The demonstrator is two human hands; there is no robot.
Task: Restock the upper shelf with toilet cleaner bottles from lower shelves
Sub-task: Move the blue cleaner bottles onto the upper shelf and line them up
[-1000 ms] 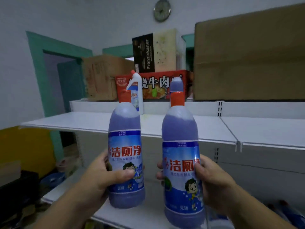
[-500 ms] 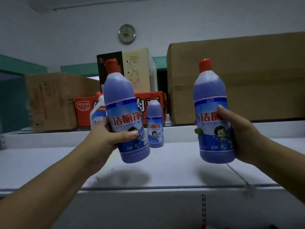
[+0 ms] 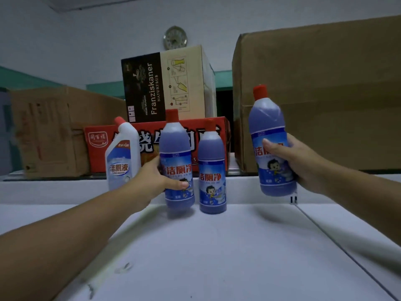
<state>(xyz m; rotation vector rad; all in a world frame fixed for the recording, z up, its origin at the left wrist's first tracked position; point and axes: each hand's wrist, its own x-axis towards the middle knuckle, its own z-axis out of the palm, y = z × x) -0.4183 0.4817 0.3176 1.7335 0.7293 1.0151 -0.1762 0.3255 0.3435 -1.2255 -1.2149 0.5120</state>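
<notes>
Two blue toilet cleaner bottles are in your grip. Your left hand wraps the left bottle around its label, thumb across the front and fingers curled behind, and its base sits at or just above the white upper shelf; you cannot tell from here whether it touches. Just beside it on the right, a third blue bottle stands upright on the shelf, untouched. A white angled-neck bottle stands at the left, behind your left wrist. Your right hand clasps the right bottle from its right side, thumb pressed on the label, and holds it upright, clear above the shelf. Behind the row sit a red carton, a Franziskaner box and a large brown box.
</notes>
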